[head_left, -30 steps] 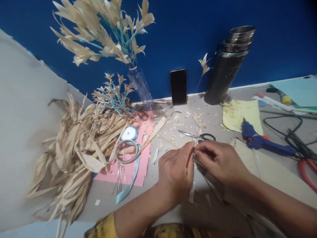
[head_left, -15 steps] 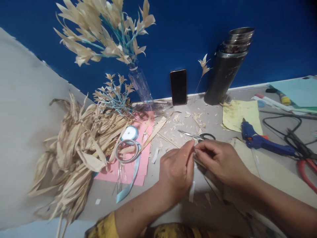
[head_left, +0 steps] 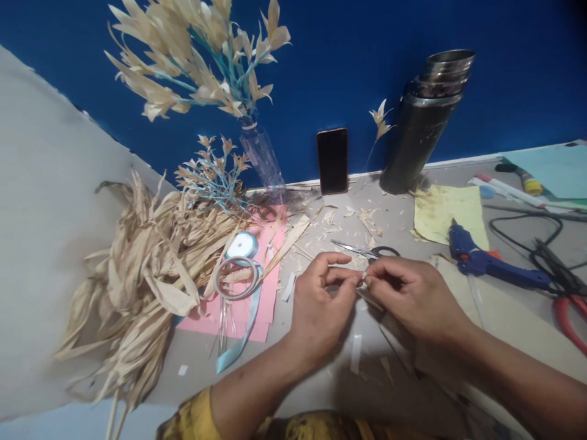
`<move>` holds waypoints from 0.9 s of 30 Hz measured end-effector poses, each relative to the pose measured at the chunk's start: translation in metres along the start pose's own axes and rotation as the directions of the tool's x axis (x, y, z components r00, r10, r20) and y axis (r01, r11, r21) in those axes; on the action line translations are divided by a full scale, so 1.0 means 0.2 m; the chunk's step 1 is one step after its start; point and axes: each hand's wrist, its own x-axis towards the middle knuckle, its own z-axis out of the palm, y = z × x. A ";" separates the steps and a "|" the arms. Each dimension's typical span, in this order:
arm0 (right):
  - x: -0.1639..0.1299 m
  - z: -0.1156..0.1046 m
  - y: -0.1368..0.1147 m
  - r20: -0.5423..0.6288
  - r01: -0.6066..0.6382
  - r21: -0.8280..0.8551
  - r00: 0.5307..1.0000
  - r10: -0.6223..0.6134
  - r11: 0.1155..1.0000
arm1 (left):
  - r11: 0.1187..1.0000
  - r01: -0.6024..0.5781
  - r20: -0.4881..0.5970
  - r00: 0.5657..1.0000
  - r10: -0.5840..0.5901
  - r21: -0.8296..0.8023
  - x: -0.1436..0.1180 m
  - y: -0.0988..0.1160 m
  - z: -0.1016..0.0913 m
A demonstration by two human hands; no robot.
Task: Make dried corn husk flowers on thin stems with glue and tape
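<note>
My left hand (head_left: pixel 323 302) and my right hand (head_left: pixel 410 299) meet above the table with their fingertips nearly touching. A small pale piece (head_left: pixel 364 278), which looks like dried husk, is pinched between both thumbs and forefingers. Most of it is hidden by the fingers. On the left hand the other fingers are lifted away, while those of the right hand curl inward. Just beyond the fingertips lies a pair of scissors (head_left: pixel 362 249) with dark handles, among many husk scraps (head_left: pixel 328 217).
Dried corn husks (head_left: pixel 137 263) heap at left, beside pink paper (head_left: pixel 263 305), ribbon spools (head_left: pixel 238 275) and a bottle (head_left: pixel 261 159) of husk flowers. A phone (head_left: pixel 332 162) and flask (head_left: pixel 419 128) stand behind. At right lie a blue glue gun (head_left: pixel 495 263) and red-handled pliers (head_left: pixel 571 324).
The fingers of my left hand have lifted and spread from their closed shape, exposing the small pale piece at the fingertips. My right hand has barely moved.
</note>
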 end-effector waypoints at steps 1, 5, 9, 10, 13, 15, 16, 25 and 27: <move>0.00 0.00 0.00 -0.001 0.008 0.006 1.000 -0.008 1.000 | 1.000 0.010 0.000 1.000 -0.010 -0.016 0.00 0.00 0.00; -0.01 0.02 0.00 0.006 0.053 -0.001 0.999 -0.053 0.999 | 0.997 -0.041 -0.007 0.999 0.042 0.072 0.00 -0.01 0.00; -0.03 0.04 0.02 0.005 0.105 -0.046 0.994 -0.105 0.993 | 0.954 -0.159 0.023 0.987 0.159 0.253 -0.02 -0.04 -0.01; -0.04 0.05 0.03 0.004 0.115 -0.053 0.993 -0.115 0.992 | 0.940 -0.187 0.030 0.982 0.186 0.284 -0.02 -0.05 -0.01; -0.04 0.06 0.03 -0.006 0.119 -0.053 0.993 -0.120 0.991 | 0.900 -0.247 0.025 0.967 0.255 0.361 -0.03 -0.07 0.00; -0.04 0.07 0.03 -0.016 0.100 -0.039 0.995 -0.101 0.994 | 0.876 -0.267 0.015 0.958 0.286 0.401 -0.03 -0.07 0.00; -0.04 0.08 0.03 -0.016 0.087 -0.029 0.996 -0.087 0.996 | 0.868 -0.273 0.011 0.955 0.295 0.415 -0.03 -0.08 0.00; -0.02 0.06 0.01 0.041 -0.091 0.122 0.995 0.087 0.988 | 0.848 -0.324 0.003 0.935 0.355 0.419 -0.03 -0.12 0.02; -0.02 0.06 0.00 0.046 -0.107 0.148 0.994 0.101 0.983 | 0.885 -0.282 -0.015 0.951 0.310 0.370 -0.03 -0.11 0.02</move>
